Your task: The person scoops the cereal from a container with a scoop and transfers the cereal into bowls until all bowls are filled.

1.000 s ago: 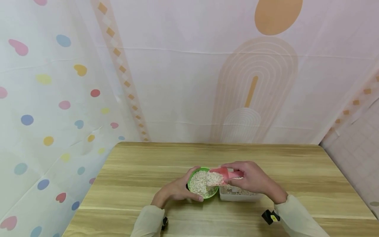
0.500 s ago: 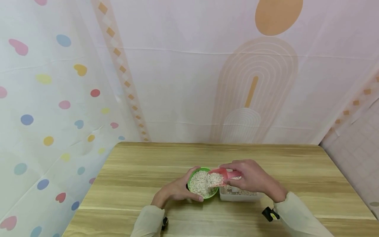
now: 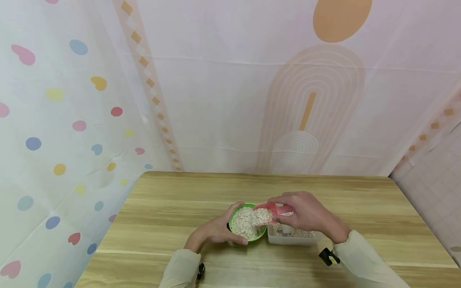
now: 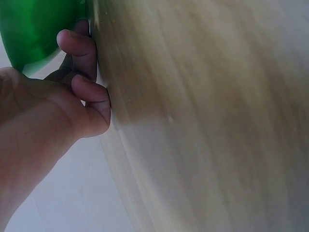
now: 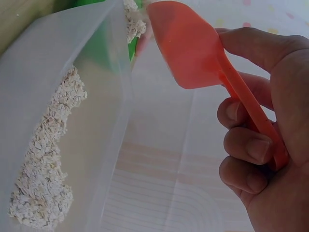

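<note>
My left hand [image 3: 217,229] is wrapped around the side of a green bowl [image 4: 38,34], its thumb at the near side. Rolled oats [image 3: 242,222] fill much of that bowl in the head view. The handle of a red scoop [image 5: 193,48] is gripped by my right hand [image 3: 306,212], fingers curled round it. Tilted toward the left, the scoop has its mouth over the bowl's right part, with oats in it and at its lip. In the right wrist view only the scoop's underside shows.
A translucent plastic box [image 3: 291,240] with more oats [image 5: 43,179] stands right beside the bowl, partly under my right hand. Both rest on a wooden table [image 3: 201,188]. A patterned cloth [image 3: 216,100] hangs behind the far edge.
My right hand and the scoop have shifted and tilted only slightly over the bowl. Oats appear to cover a little more of the bowl. The left hand stays in place.
</note>
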`<action>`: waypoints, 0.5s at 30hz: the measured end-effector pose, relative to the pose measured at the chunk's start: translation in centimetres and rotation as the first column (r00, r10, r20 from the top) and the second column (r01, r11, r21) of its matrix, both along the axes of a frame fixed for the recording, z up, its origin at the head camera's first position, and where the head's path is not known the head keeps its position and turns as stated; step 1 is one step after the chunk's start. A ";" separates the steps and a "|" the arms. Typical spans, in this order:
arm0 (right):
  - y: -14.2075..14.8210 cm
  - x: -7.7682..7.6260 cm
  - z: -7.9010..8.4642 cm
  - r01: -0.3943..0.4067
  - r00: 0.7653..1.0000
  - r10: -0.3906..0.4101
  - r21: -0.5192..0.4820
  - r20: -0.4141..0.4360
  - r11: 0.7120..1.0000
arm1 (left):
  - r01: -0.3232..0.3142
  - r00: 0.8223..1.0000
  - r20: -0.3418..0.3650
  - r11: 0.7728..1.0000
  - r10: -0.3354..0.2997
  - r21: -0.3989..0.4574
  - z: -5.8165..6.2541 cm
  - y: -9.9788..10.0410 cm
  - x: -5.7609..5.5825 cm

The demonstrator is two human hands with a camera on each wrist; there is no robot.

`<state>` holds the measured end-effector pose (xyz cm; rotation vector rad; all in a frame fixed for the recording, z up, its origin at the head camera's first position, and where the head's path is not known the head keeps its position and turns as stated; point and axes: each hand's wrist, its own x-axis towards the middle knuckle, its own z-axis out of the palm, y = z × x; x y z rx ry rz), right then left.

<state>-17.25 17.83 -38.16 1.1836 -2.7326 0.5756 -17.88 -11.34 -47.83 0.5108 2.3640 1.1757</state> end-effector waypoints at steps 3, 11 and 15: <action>0.0 -0.2 0.2 -0.003 1.000 0.004 0.013 -0.020 1.000 | -0.003 1.000 0.005 1.000 0.003 0.007 0.0 0.0 -0.1; -0.2 -0.4 0.7 -0.014 0.999 0.014 0.024 -0.035 1.000 | -0.004 1.000 0.008 1.000 0.004 0.017 0.0 0.0 0.0; -0.6 -0.4 1.0 -0.022 0.999 0.023 0.025 -0.030 0.999 | -0.005 1.000 0.009 1.000 0.005 0.015 -0.1 -0.1 0.0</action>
